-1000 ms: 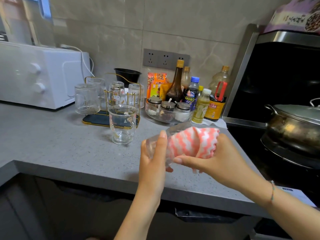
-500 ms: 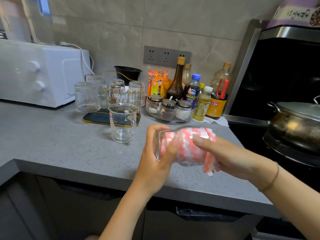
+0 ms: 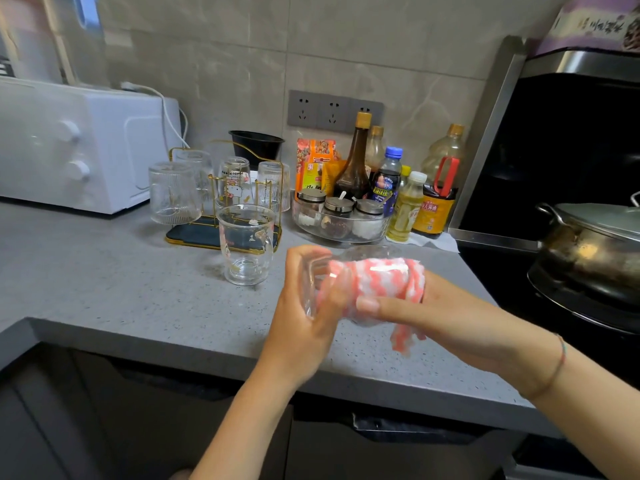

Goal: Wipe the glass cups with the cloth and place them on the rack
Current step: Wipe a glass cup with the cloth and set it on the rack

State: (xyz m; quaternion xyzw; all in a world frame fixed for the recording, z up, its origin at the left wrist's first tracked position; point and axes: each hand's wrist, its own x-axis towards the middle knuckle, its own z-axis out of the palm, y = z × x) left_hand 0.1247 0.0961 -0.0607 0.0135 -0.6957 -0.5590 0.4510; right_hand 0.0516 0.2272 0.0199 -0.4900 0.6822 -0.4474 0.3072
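My left hand (image 3: 304, 320) grips the base end of a clear glass cup (image 3: 317, 278) held sideways above the counter's front part. My right hand (image 3: 436, 317) holds a pink-and-white cloth (image 3: 384, 282) wrapped around the cup's other end. A second clear glass cup (image 3: 246, 249) with a handle stands upright on the counter just in front of the rack. The gold wire rack (image 3: 221, 233) on a dark tray carries several upturned glasses (image 3: 173, 194).
A white microwave (image 3: 69, 143) stands at the back left. Sauce bottles (image 3: 356, 161) and a clear tray of spice jars (image 3: 341, 220) sit right of the rack. A steel pot (image 3: 595, 244) rests on the dark stove at the right. The grey counter (image 3: 104, 289) extends leftwards.
The cup has turned in my hands, my left hand now curled further round its base. The cloth has shifted along the glass, with one corner hanging below my right hand.
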